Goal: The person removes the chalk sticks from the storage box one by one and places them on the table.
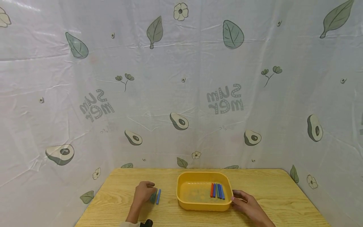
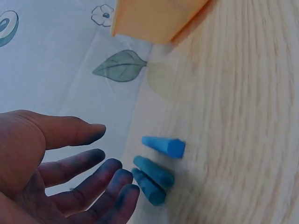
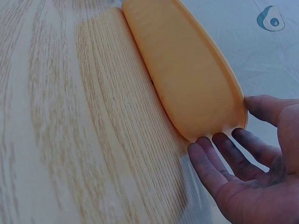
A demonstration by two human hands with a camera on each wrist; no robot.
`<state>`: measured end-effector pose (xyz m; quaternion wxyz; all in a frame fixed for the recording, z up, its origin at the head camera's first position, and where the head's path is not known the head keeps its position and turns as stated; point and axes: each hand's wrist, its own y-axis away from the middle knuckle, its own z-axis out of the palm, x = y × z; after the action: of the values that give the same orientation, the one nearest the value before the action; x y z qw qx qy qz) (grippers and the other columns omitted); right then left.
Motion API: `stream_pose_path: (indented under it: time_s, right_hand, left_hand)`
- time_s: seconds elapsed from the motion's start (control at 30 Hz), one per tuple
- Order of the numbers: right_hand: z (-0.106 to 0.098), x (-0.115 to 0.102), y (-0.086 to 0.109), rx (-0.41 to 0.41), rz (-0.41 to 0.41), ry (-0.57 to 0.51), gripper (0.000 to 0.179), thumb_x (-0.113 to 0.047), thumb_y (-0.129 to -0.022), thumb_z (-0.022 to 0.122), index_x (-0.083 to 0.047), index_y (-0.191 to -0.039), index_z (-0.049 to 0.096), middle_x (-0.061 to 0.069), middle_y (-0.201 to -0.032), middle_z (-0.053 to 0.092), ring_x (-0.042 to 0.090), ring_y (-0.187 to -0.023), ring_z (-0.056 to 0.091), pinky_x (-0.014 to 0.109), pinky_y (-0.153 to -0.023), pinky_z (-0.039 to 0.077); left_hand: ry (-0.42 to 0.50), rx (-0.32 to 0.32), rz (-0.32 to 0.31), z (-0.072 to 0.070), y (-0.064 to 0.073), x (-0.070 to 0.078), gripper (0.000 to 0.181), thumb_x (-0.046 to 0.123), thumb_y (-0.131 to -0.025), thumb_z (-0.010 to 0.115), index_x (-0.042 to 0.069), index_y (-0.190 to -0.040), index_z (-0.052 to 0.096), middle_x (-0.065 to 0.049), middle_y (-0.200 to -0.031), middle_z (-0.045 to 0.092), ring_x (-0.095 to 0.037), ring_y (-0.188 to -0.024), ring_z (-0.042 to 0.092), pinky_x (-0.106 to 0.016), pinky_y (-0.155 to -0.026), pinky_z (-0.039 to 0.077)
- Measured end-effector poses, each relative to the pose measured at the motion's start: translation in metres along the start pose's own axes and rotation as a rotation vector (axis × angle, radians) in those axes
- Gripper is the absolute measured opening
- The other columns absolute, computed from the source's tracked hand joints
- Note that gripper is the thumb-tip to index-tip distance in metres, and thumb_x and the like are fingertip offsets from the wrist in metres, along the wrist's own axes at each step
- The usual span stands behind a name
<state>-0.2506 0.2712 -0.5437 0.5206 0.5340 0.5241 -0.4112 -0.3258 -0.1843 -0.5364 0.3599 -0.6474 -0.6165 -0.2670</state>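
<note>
On the tabletop, a blue chalk stick (image 2: 163, 145) lies beside two dark teal chalk sticks (image 2: 154, 171). My left hand (image 1: 144, 191) is just left of them, its fingers loosely bent and apart from the thumb with nothing between them. Bluish smudges mark its fingertips (image 2: 112, 164). A yellow plastic tray (image 1: 205, 206) sits right of these sticks. At the tray's right end my right hand (image 1: 246, 203) grips it, thumb at the rim and fingertips against the outer wall. Inside, several chalk sticks (image 1: 217, 191), red, blue and greenish, lie side by side toward the right.
The wood-grain table (image 1: 272, 186) reaches back to a pale curtain (image 1: 198, 63) printed with leaves, flowers and avocados, which hangs behind and along both sides. Greyish dust marks the tray's floor. A dark band shows at the left wrist.
</note>
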Motion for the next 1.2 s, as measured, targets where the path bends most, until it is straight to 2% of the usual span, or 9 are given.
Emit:
stream_pose_path:
  time_s: [0.13, 0.23, 0.4, 0.57, 0.9, 1.2]
  right_hand:
    - [0.0, -0.001, 0.001, 0.002, 0.004, 0.002, 0.065, -0.027, -0.1, 0.06, 0.015, -0.144, 0.037, 0.033, -0.136, 0.049, 0.029, -0.112, 0.064, 0.045, -0.094, 0.055]
    - [0.0, -0.001, 0.001, 0.007, 0.004, 0.005, 0.064, -0.026, -0.1, 0.06, 0.015, -0.143, 0.037, 0.033, -0.136, 0.049, 0.03, -0.113, 0.064, 0.046, -0.094, 0.055]
    - [0.0, -0.002, 0.001, 0.006, 0.001, 0.007, 0.065, -0.027, -0.1, 0.061, 0.015, -0.143, 0.038, 0.032, -0.136, 0.05, 0.03, -0.113, 0.064, 0.045, -0.093, 0.056]
    - [0.0, -0.002, 0.002, -0.009, 0.004, 0.006, 0.067, -0.029, -0.1, 0.061, 0.015, -0.144, 0.037, 0.033, -0.137, 0.049, 0.03, -0.113, 0.064, 0.044, -0.094, 0.055]
    - [0.0, -0.001, 0.0, 0.008, 0.022, 0.01, 0.068, -0.031, -0.099, 0.063, 0.013, -0.144, 0.039, 0.03, -0.133, 0.053, 0.028, -0.11, 0.066, 0.044, -0.092, 0.056]
    - [-0.002, 0.001, 0.0, -0.019, 0.025, -0.014, 0.068, -0.032, -0.099, 0.061, 0.011, -0.145, 0.037, 0.03, -0.136, 0.05, 0.028, -0.112, 0.065, 0.044, -0.093, 0.056]
  left_hand:
    - [0.027, -0.017, 0.02, 0.003, -0.001, 0.009, 0.035, 0.016, -0.086, 0.074, -0.006, -0.112, 0.071, -0.017, -0.096, 0.074, -0.031, -0.085, 0.071, -0.045, -0.071, 0.058]
    - [0.068, -0.038, 0.02, 0.005, -0.003, 0.019, 0.035, 0.015, -0.086, 0.074, -0.007, -0.113, 0.069, -0.017, -0.098, 0.073, -0.029, -0.084, 0.071, -0.044, -0.071, 0.059]
    - [0.08, -0.043, 0.035, 0.013, -0.008, 0.033, 0.034, 0.017, -0.086, 0.074, -0.003, -0.113, 0.071, -0.017, -0.1, 0.073, -0.028, -0.085, 0.07, -0.042, -0.071, 0.059]
    - [0.101, -0.058, 0.066, 0.02, -0.009, 0.047, 0.033, 0.017, -0.088, 0.074, -0.003, -0.114, 0.071, -0.018, -0.1, 0.073, -0.032, -0.086, 0.071, -0.038, -0.068, 0.059]
    - [0.131, -0.074, 0.089, 0.035, -0.011, 0.078, 0.034, 0.016, -0.086, 0.074, -0.003, -0.114, 0.071, -0.015, -0.094, 0.073, -0.027, -0.076, 0.07, -0.033, -0.059, 0.057]
    - [0.176, -0.096, 0.071, 0.05, -0.014, 0.1, 0.032, 0.017, -0.086, 0.075, -0.001, -0.112, 0.071, -0.012, -0.093, 0.073, -0.02, -0.075, 0.067, -0.032, -0.059, 0.058]
